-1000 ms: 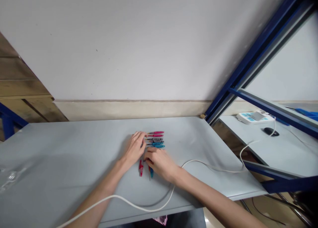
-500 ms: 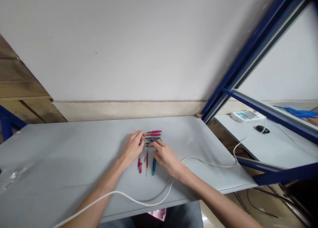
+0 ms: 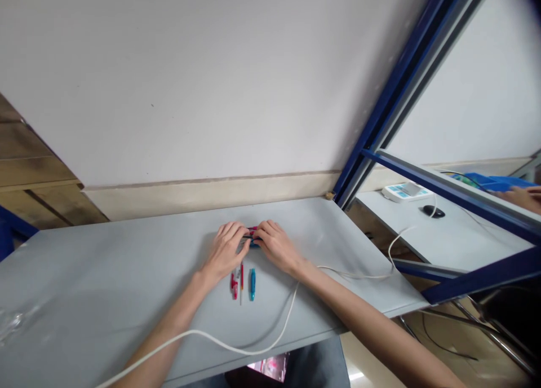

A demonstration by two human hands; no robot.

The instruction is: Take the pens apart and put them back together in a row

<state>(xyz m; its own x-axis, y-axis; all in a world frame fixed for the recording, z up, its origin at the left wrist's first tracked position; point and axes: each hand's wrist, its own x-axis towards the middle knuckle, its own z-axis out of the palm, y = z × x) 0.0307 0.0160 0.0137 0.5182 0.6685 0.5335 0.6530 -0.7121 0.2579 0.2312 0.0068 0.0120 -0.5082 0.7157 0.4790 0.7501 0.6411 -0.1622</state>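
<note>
My left hand [image 3: 226, 250] and my right hand [image 3: 276, 247] are close together over a row of slim pens [image 3: 253, 237], with pink, dark and blue parts showing between the fingers. The fingers of my left hand curl round the left ends; those of my right hand curl round the right ends. Both hands hide most of the pens. Nearer to me lie a red pen part with a clip [image 3: 234, 288], a red and orange refill [image 3: 242, 278] with a pale end, and a blue pen barrel [image 3: 252, 285], all untouched.
A white cable [image 3: 236, 348] runs across the grey table [image 3: 127, 298] and over my left forearm. Crumpled clear plastic [image 3: 14, 323] lies far left. Past the blue frame [image 3: 372, 117] are a mouse [image 3: 434, 211], a white device [image 3: 406, 192] and another person's hand [image 3: 522, 197].
My right hand has moved to the right ends of the pens and closed on them. My left hand has closed in from the other side. The camera view has turned slightly.
</note>
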